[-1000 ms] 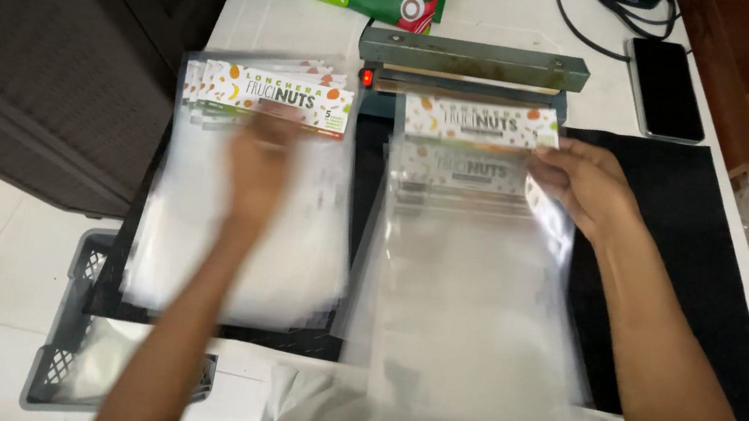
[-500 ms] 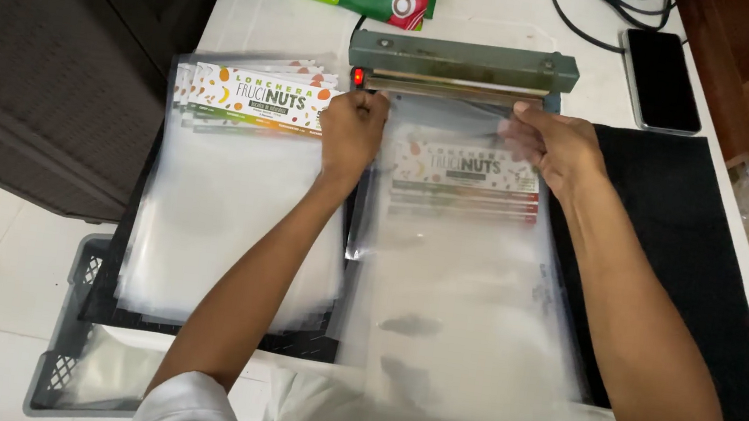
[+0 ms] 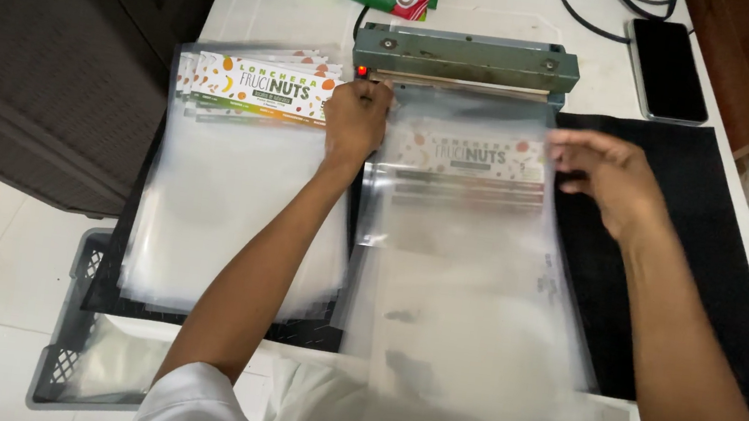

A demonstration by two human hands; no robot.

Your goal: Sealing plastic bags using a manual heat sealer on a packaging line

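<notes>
- My left hand [image 3: 355, 122] rests at the far left corner of the clear bag [image 3: 469, 251], fingers curled and pressing that corner down just beside the left end of the heat sealer [image 3: 465, 60].
- My right hand [image 3: 609, 177] is at the bag's right edge, near its printed header band; the fingers look loosely bent, but I cannot tell whether they actually pinch the film or only touch it.
- The bag lies flat on the black mat [image 3: 671, 276], its far edge tucked under the sealer's bar, its near end hanging over the table edge toward me.
- To the left sits a stack of printed bags [image 3: 240, 184], fanned at the top, partly over a grey crate [image 3: 69, 335].
- A dark phone [image 3: 666, 70] lies far right, beside the sealer.
- Risks as I judge them: the film is slippery, so uneven hand pressure could skew the bag under the bar and wrinkle that edge.
- My left fingertips are very close to the bar; that could pinch or burn them.
- The overhanging near end could drag the bag out of line.
</notes>
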